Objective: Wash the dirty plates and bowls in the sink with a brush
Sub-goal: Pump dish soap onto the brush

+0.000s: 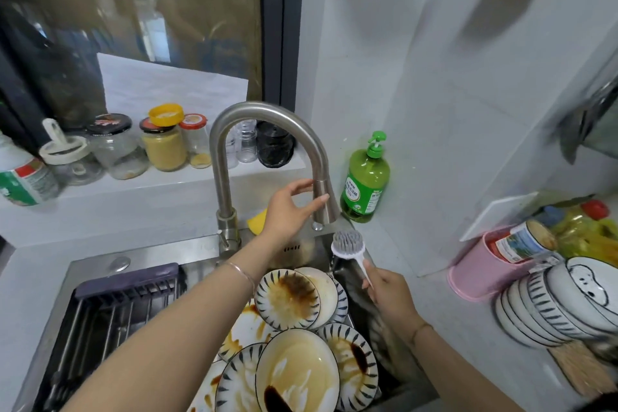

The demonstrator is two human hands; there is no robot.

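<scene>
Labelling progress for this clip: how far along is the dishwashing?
Done: nothing that shows; the plates piled in the sink all show brown stains. In hand: the left hand grips the faucet near its spout, and the right hand holds the brush just below the spout, touching no plate. Left: scrubbing and rinsing the whole pile.

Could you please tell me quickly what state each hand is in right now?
Left hand: closed, fingers and thumb curled round the faucet spout.
Right hand: closed, gripping the brush by its handle.
</scene>
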